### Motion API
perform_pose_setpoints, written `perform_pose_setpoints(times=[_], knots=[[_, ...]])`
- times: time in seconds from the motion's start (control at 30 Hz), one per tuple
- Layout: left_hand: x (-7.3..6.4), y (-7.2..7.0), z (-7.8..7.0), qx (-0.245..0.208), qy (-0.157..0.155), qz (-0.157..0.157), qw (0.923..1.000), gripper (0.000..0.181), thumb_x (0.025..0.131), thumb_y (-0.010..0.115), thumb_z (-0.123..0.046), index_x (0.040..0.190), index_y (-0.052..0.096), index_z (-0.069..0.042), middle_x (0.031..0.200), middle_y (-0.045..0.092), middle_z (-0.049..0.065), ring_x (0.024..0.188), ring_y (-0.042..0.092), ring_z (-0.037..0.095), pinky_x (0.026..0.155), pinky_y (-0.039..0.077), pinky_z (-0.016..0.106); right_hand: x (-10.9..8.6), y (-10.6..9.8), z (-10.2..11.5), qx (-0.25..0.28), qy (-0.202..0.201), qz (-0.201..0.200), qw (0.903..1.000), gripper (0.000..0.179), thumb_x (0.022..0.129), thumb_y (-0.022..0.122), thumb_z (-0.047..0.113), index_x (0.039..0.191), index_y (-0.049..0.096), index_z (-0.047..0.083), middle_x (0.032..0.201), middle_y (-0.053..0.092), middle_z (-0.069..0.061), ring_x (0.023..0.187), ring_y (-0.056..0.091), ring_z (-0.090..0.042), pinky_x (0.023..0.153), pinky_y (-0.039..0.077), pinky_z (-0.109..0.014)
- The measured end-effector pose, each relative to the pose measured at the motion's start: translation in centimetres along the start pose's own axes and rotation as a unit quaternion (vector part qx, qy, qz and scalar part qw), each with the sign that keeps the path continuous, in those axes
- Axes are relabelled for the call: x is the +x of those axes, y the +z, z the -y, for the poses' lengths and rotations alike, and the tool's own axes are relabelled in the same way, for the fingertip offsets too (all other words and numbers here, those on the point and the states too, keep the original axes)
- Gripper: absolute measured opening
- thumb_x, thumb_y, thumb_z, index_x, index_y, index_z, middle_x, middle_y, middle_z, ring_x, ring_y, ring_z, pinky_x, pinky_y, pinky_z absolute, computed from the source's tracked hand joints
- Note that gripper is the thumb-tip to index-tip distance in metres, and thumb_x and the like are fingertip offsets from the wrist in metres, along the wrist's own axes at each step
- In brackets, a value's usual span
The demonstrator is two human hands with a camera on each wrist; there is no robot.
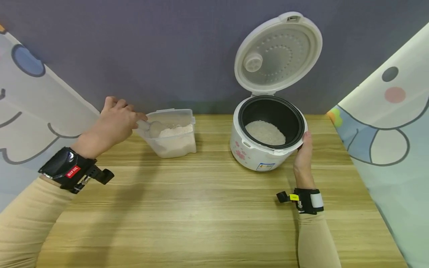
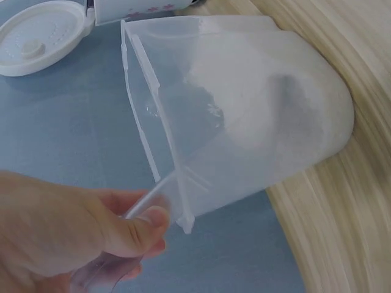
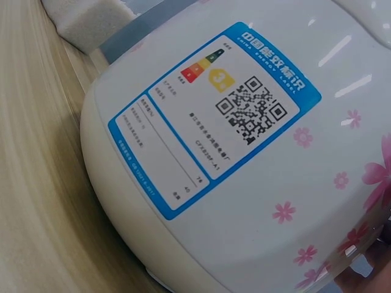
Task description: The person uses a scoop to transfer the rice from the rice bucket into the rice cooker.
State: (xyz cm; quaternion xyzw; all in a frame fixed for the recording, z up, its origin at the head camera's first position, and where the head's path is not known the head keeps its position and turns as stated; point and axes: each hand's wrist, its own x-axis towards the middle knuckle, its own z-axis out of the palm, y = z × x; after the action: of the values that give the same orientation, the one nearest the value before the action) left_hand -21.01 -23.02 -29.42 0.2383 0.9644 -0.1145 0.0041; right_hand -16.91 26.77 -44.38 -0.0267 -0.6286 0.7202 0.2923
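My left hand (image 1: 117, 117) pinches the handle of a clear plastic scoop (image 2: 174, 195) between thumb and fingers. The scoop's bowl lies inside a translucent plastic container (image 1: 167, 147), over a heap of white grains (image 1: 177, 131). To the right stands a white rice cooker (image 1: 248, 152) with pink flowers and an energy label (image 3: 214, 122). Its lid (image 1: 288, 48) is raised, and white rice (image 1: 264, 133) lies in the black inner pot (image 1: 288, 115). My right hand (image 1: 303, 160) grips the cooker's right side near the rim; most of its fingers are hidden.
Both vessels stand near the back edge of the wood-grain table (image 1: 187, 216), before a grey-blue panel (image 1: 167, 56). Cartoon-printed sheets flank the table on the left (image 1: 26, 123) and right (image 1: 385, 149). The raised lid leans back toward the panel.
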Motion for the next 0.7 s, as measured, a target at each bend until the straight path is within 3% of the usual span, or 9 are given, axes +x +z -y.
perform_pose_setpoints(times=[0.17, 0.37, 0.53, 0.7], knots=[[-0.4, 0.2, 0.3, -0.013, -0.005, -0.002, 0.9999, 0.039, 0.093, 0.073, -0.004, 0.131, 0.071, -0.014, 0.111, 0.068, 0.022, 0.107, 0.051, 0.042, 0.101, 0.023, 0.064, -0.1, 0.1, -0.1, 0.000, 0.005, 0.002, 1.0000, 0.050, 0.112, 0.031, 0.030, 0.151, 0.051, 0.005, 0.148, 0.055, -0.006, 0.142, 0.043, -0.019, 0.117, 0.030, -0.024], [-0.9, 0.4, 1.3, -0.054, -0.025, -0.007, 0.9982, 0.040, 0.094, 0.071, -0.005, 0.132, 0.070, -0.015, 0.123, 0.067, 0.025, 0.099, 0.049, 0.037, 0.099, 0.020, 0.067, -0.1, 0.0, -0.1, -0.009, 0.008, -0.005, 0.9999, 0.050, 0.112, 0.031, 0.030, 0.150, 0.052, 0.004, 0.146, 0.056, -0.005, 0.140, 0.045, -0.018, 0.115, 0.031, -0.023], [-1.5, 0.9, 2.0, -0.090, -0.028, -0.042, 0.9947, 0.041, 0.093, 0.072, -0.005, 0.133, 0.070, -0.016, 0.125, 0.067, 0.026, 0.097, 0.050, 0.038, 0.096, 0.021, 0.068, 0.0, 0.0, -0.1, 0.000, 0.002, -0.006, 1.0000, 0.050, 0.112, 0.032, 0.029, 0.149, 0.052, 0.004, 0.146, 0.056, -0.005, 0.140, 0.044, -0.019, 0.115, 0.031, -0.023], [-2.1, 1.8, 2.3, -0.147, -0.028, -0.082, 0.9854, 0.043, 0.091, 0.076, -0.005, 0.132, 0.071, -0.016, 0.118, 0.069, 0.029, 0.096, 0.054, 0.043, 0.092, 0.021, 0.066, -0.1, 0.0, -0.1, 0.001, 0.003, -0.006, 1.0000, 0.049, 0.112, 0.032, 0.029, 0.148, 0.054, 0.004, 0.144, 0.057, -0.004, 0.138, 0.046, -0.019, 0.114, 0.032, -0.023]])
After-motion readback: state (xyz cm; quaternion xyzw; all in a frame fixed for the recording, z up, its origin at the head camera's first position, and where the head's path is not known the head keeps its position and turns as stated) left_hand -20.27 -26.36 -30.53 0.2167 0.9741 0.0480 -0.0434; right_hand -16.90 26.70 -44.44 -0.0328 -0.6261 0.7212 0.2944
